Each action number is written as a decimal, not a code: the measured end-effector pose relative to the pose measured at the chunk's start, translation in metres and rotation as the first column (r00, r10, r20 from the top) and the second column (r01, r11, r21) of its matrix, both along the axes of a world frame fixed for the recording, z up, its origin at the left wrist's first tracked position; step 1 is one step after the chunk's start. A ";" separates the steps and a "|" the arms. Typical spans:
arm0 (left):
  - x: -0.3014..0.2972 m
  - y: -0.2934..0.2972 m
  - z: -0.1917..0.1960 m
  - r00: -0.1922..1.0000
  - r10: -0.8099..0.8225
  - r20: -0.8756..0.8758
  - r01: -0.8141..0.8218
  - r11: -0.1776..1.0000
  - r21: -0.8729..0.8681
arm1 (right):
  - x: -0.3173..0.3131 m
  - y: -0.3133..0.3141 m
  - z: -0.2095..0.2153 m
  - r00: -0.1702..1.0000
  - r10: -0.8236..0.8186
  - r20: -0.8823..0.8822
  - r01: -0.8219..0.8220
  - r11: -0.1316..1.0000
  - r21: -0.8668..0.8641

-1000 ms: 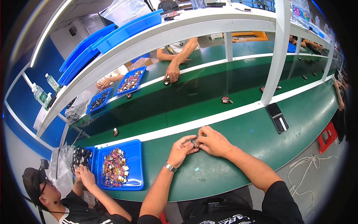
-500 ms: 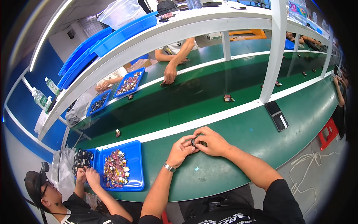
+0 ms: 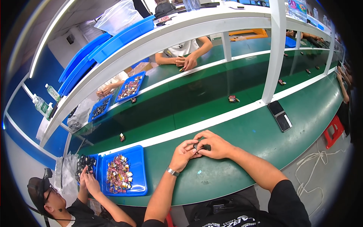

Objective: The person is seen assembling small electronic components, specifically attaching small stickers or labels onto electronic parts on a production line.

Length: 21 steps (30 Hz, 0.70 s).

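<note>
Small dark part (image 3: 197, 145) over green workbench (image 3: 242, 140).

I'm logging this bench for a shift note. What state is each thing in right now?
left hand: pinching a small dark part, fingers bent
right hand: closed on the same part
small dark part: held between both hands above the green table
blue tray: flat on the table, partly filled with small pieces
phone: lying flat, screen dark

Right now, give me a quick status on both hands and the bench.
Left hand and right hand both pinch one small dark part over the green bench. Blue tray of parts to the left, phone to the right. Nothing between them.
</note>
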<state>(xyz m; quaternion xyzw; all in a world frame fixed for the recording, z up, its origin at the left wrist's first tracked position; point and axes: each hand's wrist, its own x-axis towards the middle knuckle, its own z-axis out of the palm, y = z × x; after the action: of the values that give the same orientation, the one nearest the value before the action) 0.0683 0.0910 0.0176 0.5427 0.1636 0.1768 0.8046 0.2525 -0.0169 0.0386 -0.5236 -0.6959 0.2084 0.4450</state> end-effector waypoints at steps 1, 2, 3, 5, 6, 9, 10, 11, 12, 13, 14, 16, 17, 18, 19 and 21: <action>0.000 0.000 -0.001 1.000 -0.002 -0.001 0.002 1.000 0.001 | -0.001 0.000 0.001 1.000 -0.020 -0.009 0.020 1.000 0.006; 0.000 0.000 -0.001 1.000 0.017 0.000 -0.017 1.000 0.003 | -0.002 0.000 0.001 0.999 -0.040 -0.019 0.040 0.999 0.012; 0.000 -0.001 -0.002 0.999 0.035 0.002 -0.035 0.999 0.005 | -0.002 0.000 0.000 0.999 -0.042 -0.018 0.042 0.999 0.014; 0.001 -0.001 -0.002 0.999 0.028 0.016 -0.028 1.000 -0.002 | -0.004 0.000 -0.003 0.992 -0.123 0.002 0.123 0.991 0.047; 0.001 -0.001 -0.002 0.999 0.025 0.029 -0.024 1.000 -0.010 | -0.006 0.000 -0.004 0.992 -0.123 0.002 0.122 0.991 0.048; 0.000 0.000 -0.003 0.999 0.035 0.028 -0.035 0.999 -0.003 | -0.012 0.000 -0.005 0.983 -0.184 0.003 0.183 0.979 0.088; 0.000 0.000 -0.003 0.999 0.035 0.029 -0.035 0.999 -0.003 | -0.013 0.000 -0.006 0.982 -0.188 0.008 0.187 0.979 0.076; 0.000 0.000 -0.004 0.999 0.041 0.027 -0.041 0.999 -0.007 | -0.013 0.000 -0.006 0.981 -0.192 0.012 0.191 0.980 0.064; 0.001 0.000 -0.004 0.999 0.046 0.024 -0.046 0.999 -0.012 | -0.013 0.000 -0.007 0.981 -0.192 0.012 0.191 0.979 0.063; 0.001 0.000 -0.004 0.999 0.046 0.024 -0.046 0.999 -0.013 | -0.013 0.001 -0.008 0.978 -0.206 0.028 0.203 0.975 0.088; 0.001 0.000 -0.005 0.999 0.048 0.026 -0.048 0.999 -0.016 | -0.013 0.001 -0.009 0.975 -0.219 0.042 0.213 0.970 0.112; 0.002 0.000 -0.005 0.998 0.050 0.026 -0.049 0.999 -0.018 | -0.013 0.002 -0.010 0.977 -0.210 0.034 0.205 0.973 0.104; 0.002 0.000 -0.005 0.998 0.048 0.028 -0.047 0.999 -0.018 | -0.013 0.002 -0.011 0.979 -0.200 0.027 0.196 0.976 0.095; 0.002 0.000 -0.005 0.998 0.046 0.030 -0.045 0.999 -0.019 | -0.012 0.002 -0.012 0.979 -0.200 0.026 0.197 0.976 0.096; 0.002 0.000 -0.004 0.999 0.046 0.030 -0.045 0.999 -0.018 | -0.012 0.002 -0.013 0.979 -0.201 0.037 0.197 0.975 0.107; 0.001 -0.001 -0.004 0.999 0.046 0.026 -0.046 0.999 -0.019 | -0.013 0.003 -0.014 0.978 -0.203 0.049 0.196 0.973 0.118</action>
<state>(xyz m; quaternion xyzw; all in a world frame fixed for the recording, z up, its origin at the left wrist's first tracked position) 0.0698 0.0904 0.0136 0.5289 0.1672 0.2009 0.8074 0.2398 -0.0143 0.0248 -0.5711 -0.6635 0.1071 0.4713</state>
